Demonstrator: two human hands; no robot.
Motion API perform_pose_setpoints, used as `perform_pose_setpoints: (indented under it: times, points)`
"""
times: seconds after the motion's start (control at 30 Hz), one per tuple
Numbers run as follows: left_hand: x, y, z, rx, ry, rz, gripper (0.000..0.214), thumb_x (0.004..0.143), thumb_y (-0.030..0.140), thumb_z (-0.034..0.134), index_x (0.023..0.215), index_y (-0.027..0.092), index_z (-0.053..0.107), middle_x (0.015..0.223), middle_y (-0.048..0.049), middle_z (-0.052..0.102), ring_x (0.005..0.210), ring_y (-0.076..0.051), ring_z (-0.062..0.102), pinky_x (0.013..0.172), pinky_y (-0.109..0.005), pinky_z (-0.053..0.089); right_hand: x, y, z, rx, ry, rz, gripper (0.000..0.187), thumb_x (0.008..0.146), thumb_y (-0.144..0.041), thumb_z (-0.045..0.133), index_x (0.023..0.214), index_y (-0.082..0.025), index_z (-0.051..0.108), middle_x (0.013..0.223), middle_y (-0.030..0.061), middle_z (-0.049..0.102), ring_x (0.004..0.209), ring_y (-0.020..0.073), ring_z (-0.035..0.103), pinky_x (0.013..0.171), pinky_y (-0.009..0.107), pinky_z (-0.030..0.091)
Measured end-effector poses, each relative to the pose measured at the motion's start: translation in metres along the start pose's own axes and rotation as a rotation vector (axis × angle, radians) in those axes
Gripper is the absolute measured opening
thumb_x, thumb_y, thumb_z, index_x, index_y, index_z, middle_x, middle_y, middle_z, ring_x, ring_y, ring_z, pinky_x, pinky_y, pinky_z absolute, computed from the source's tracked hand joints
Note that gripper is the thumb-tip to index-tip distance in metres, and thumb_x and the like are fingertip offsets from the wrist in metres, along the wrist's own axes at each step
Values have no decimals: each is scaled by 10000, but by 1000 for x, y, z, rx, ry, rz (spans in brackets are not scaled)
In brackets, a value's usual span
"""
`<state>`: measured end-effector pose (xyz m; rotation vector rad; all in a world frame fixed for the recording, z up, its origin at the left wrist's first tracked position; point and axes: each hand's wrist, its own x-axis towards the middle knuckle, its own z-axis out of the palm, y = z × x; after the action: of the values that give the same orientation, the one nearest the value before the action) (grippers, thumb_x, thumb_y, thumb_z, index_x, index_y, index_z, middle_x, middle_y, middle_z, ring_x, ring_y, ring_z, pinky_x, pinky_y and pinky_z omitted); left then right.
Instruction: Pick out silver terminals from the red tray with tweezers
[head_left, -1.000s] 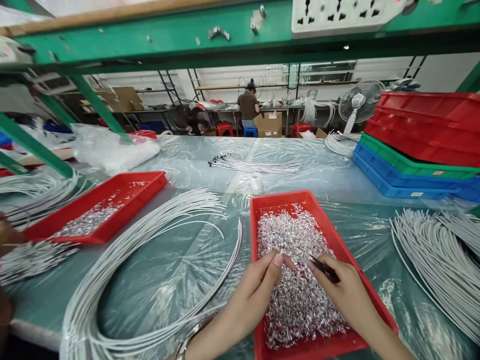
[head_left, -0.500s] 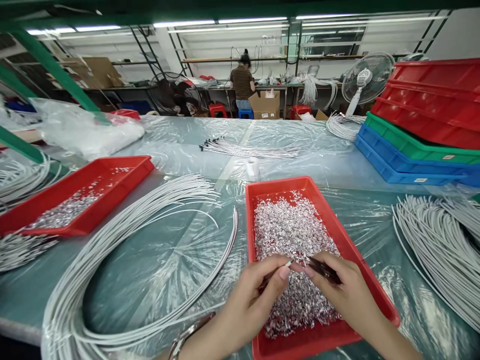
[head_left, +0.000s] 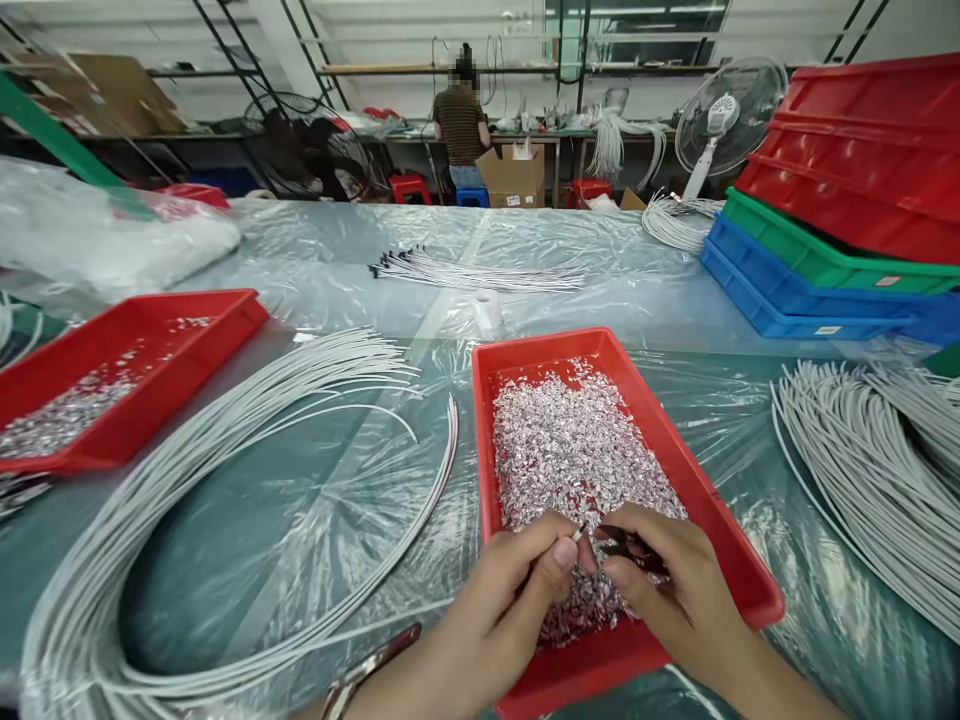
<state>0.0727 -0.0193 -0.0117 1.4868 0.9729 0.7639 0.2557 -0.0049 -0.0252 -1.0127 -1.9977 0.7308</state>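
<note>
The end of a white cable [head_left: 578,534] is pinched between the thumb and forefinger of my left hand [head_left: 510,590]. Its tip looks dark. Close beside it, my right hand [head_left: 690,580] is closed round a small dark tool [head_left: 634,550]; my fingers hide most of it, so its exact kind is unclear. Both hands are over the near part of a red tray [head_left: 705,500] strewn with silvery foil scraps [head_left: 577,440]. A big coil of white cables [head_left: 187,460] lies to the left, with one strand leading towards my left wrist.
Another red tray [head_left: 187,360] with scraps stands at the left. Cable bundles lie at the right [head_left: 862,480] and further back [head_left: 480,272]. Stacked crates [head_left: 847,250] rise at the back right. A white roll [head_left: 488,312] stands behind the tray. A person [head_left: 461,120] sits far off.
My view has tilted down and shifted slightly right. The right thumb has drawn a little away from the cable end and the dark tool has turned slightly; the left pinch stays.
</note>
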Motion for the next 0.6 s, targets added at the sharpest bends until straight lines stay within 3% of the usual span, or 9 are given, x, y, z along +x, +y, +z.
perform_pose_setpoints:
  times: [0.27,0.6]
  points:
    - [2,2,-1,68,-92,-13,320,987,320,274,716,190,385,632,39,406,584,-91,396,578,-214,333,1,-3,0,-6,-29,39,206,910,-378,482,864,-184,533,630,-24,550,522,108,490,495,233,366]
    - [1,4,-5,59,-125,-11,325,988,315,254,731,190,408,640,27,437,590,-96,434,573,-213,357,2,-6,3,58,-22,96,183,885,-356,516,815,-188,535,593,-42,516,493,97,464,479,225,348]
